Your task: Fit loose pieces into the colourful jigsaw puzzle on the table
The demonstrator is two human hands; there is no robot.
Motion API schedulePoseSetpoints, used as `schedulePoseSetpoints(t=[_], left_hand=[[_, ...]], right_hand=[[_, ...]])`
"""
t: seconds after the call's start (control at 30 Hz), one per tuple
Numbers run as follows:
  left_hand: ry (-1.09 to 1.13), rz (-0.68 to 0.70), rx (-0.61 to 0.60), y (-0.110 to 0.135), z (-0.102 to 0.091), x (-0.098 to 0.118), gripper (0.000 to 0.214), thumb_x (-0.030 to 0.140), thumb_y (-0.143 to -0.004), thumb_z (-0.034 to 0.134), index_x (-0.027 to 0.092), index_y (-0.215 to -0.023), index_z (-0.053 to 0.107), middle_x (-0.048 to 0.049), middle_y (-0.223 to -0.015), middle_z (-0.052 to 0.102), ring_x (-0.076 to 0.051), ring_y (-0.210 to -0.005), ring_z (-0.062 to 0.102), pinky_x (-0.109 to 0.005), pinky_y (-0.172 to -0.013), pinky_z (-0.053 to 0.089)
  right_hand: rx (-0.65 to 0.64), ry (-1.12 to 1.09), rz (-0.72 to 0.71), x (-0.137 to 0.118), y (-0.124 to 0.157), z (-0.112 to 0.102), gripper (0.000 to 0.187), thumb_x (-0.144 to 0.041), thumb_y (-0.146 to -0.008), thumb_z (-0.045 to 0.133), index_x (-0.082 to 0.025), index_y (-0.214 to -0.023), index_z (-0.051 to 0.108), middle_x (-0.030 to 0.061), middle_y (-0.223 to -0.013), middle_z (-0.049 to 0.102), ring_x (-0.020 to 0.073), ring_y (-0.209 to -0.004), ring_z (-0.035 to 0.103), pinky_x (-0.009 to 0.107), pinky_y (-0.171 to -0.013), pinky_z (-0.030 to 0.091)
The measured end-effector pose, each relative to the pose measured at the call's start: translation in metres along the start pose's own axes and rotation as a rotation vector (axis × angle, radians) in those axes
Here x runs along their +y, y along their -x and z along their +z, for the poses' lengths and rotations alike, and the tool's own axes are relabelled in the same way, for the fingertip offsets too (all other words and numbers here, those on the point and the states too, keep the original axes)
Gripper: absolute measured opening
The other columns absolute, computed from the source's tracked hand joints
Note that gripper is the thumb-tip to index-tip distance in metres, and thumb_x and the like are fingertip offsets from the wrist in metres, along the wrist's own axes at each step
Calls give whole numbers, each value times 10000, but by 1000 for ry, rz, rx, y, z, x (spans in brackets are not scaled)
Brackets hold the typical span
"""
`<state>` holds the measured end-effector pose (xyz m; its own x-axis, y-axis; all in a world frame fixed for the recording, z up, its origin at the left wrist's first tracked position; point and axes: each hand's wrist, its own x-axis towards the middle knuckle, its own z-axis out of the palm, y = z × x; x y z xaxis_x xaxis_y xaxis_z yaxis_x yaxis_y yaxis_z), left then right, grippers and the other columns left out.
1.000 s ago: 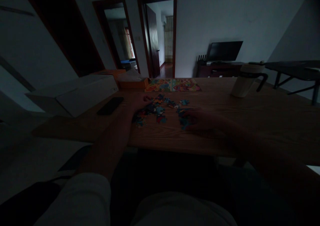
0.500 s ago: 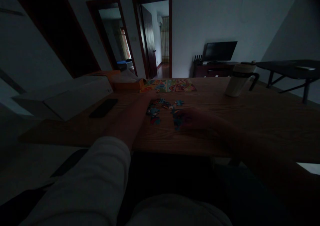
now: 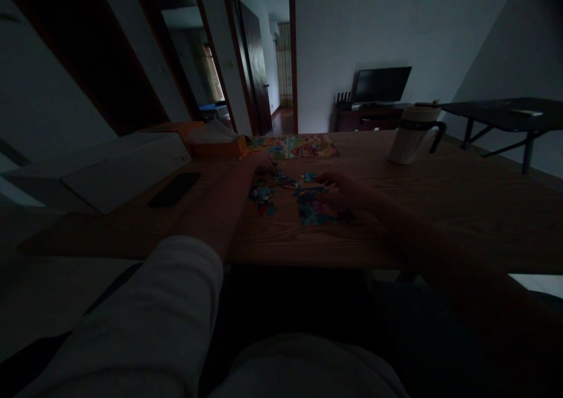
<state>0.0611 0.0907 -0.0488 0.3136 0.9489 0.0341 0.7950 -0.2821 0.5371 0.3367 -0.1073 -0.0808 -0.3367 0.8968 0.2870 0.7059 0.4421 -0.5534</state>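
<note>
Right hand (image 3: 343, 191), half open with fingers spread and no piece visibly gripped, now bares more of the puzzle section (image 3: 309, 214) under it on the table (image 3: 444, 210). Left hand (image 3: 263, 163) has shifted to the far side of the loose pieces (image 3: 264, 195); its grip is too dark to tell. Beyond, tissue (image 3: 214, 131) rises from an orange box (image 3: 220, 150); whatever the mug (image 3: 407, 143) contains is hidden.

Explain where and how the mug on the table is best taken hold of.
Probably by the dark handle of the mug, coming from the right with the right hand: the handle juts out to that side and bends downward, leaving a gap to hook into.
</note>
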Motion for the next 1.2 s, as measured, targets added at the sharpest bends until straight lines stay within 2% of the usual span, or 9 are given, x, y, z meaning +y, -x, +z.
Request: schedulePoseSetpoints(t=[0.13, 0.27, 0.33, 0.4, 0.53, 0.7, 0.93, 1.07, 1.2], left_hand=[[-12, 11, 63, 12, -2, 11, 95, 184, -697, 779, 152, -659, 698, -42, -653, 657, -214, -761, 647, -345, -789, 495], [208, 132, 195, 45, 10, 39, 243, 282, -774, 784, 177, -968, 684, -69, -913, 721, -193, -794, 653, -320, -734, 503], [427, 170, 180, 69, 24, 56, 326, 279, -769, 799, 187, -1034, 633, -72, -968, 719, -173, -777, 653, -304, -701, 497], [582, 228, 75, 91, 39, 69, 303, 275, -780, 790, 193, -1000, 598, -63, -956, 718, -163, -769, 656, -294, -692, 492], [685, 247, 17, 114, 63, 83, 270, 329, -797, 772, 188, -915, 574, -35, -827, 675, -145, -715, 622, -264, -639, 455], [632, 284, 47, 117, 77, 84, 279, 409, -800, 753, 171, -815, 608, -17, -778, 627, -138, -704, 567, -272, -651, 445], [643, 287, -25, 122, 86, 88, 290, 435, -838, 721, 164, -912, 651, -27, -786, 650, -131, -660, 570, -262, -601, 438], [586, 321, 12, 110, 80, 70, 304, 428, -905, 628, 157, -1039, 663, -49, -882, 687, -122, -687, 593, -245, -625, 470], [366, 367, 141, 100, 66, 48, 277, 386, -898, 618, 149, -1024, 686, -56, -951, 696, -161, -828, 628, -270, -729, 503]], right_hand=[[31, -67, 56, 14, -6, 2, 487, -555, -809, 742, -256, -1191, 703, 105, -1104, 745, 267, -892, 707, 402, -758, 588], [73, -146, 46, 18, -12, 0, 351, -488, -865, 688, -215, -1081, 725, 97, -1024, 755, 239, -866, 700, 374, -751, 581], [110, -175, 18, 16, -14, 0, 283, -435, -874, 670, -203, -1023, 733, 94, -1016, 752, 230, -876, 692, 375, -784, 573], [118, -230, -40, 13, -15, 0, 272, -421, -882, 646, -199, -1012, 732, 87, -1028, 748, 226, -898, 686, 381, -819, 562], [71, -390, -75, 9, -15, 2, 340, -499, -886, 617, -196, -1004, 716, 76, -987, 739, 215, -874, 679, 371, -787, 555], [115, -441, 41, 7, -13, 0, 377, -554, -823, 664, -185, -899, 685, 56, -864, 711, 187, -754, 658, 344, -708, 549], [87, -575, 88, 4, -8, -5, 323, -485, -847, 678, -193, -982, 656, 79, -975, 717, 197, -834, 683, 331, -725, 547], [156, -580, 138, 16, -9, -10, 238, -360, -904, 630, -193, -1062, 690, 76, -1010, 731, 156, -760, 656, 284, -661, 529], [202, -457, 142, 35, -12, -16, 346, -315, -920, 591, -191, -1220, 713, 56, -945, 744, 141, -694, 602, 242, -562, 467]])
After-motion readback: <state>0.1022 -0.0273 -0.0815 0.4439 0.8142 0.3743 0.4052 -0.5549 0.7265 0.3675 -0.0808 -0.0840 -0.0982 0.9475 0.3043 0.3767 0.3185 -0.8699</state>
